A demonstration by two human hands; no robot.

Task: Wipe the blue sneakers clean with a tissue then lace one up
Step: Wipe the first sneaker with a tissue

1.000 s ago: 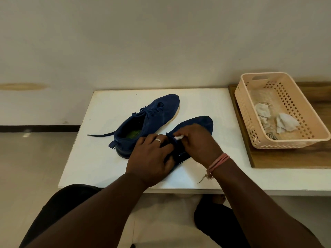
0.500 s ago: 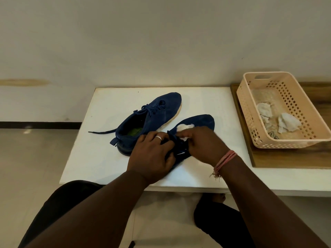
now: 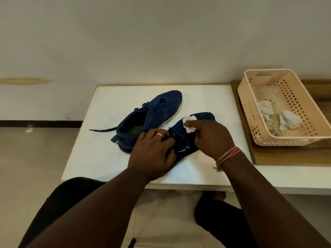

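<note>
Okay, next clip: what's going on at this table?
A person is cleaning a pair of blue sneakers on a white table. The left hand holds the nearer sneaker steady at its laces, while the right hand pinches a white tissue against its toe area. The other sneaker lies just behind, its lace trailing loose. Crumpled tissues sit in a peach basket to the right.

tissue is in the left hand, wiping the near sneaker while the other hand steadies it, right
Not quite. The head view shows the tissue in the right hand, wiping the near sneaker while the left hand steadies it. The rest holds.
</note>
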